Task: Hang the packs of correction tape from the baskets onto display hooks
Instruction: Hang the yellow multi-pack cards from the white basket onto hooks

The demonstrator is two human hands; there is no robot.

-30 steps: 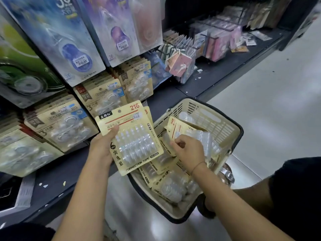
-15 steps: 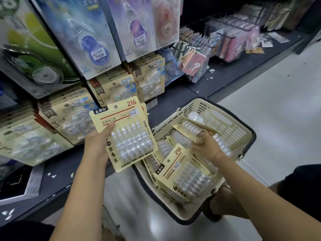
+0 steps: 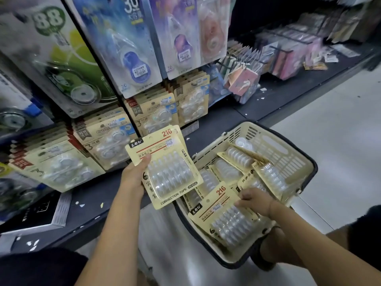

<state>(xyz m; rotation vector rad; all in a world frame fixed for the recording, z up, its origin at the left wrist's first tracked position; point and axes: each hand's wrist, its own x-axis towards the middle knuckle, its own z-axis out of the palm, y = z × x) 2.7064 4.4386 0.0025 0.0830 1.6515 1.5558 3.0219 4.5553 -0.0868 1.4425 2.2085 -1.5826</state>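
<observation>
My left hand (image 3: 134,176) grips a small stack of yellow-carded correction tape packs (image 3: 165,168) by its left edge, held upright in front of the lower shelf. My right hand (image 3: 254,200) reaches into the cream plastic basket (image 3: 292,153) and its fingers curl round the top edge of another yellow pack (image 3: 224,215) lying near the basket's front. Several more packs (image 3: 239,159) lie loose inside the basket. Similar carded packs hang on display hooks (image 3: 156,112) behind my left hand.
Large blister-packed tape dispensers (image 3: 132,50) hang above the hooks. A dark shelf ledge (image 3: 216,120) runs behind the basket, with notebooks and cards (image 3: 243,79) further right. Pale floor (image 3: 340,131) lies to the right. A dark box (image 3: 41,209) sits at lower left.
My right hand has moved from the basket's middle toward its near side and now grasps the front pack. My left hand with its stack has shifted slightly toward the basket.
</observation>
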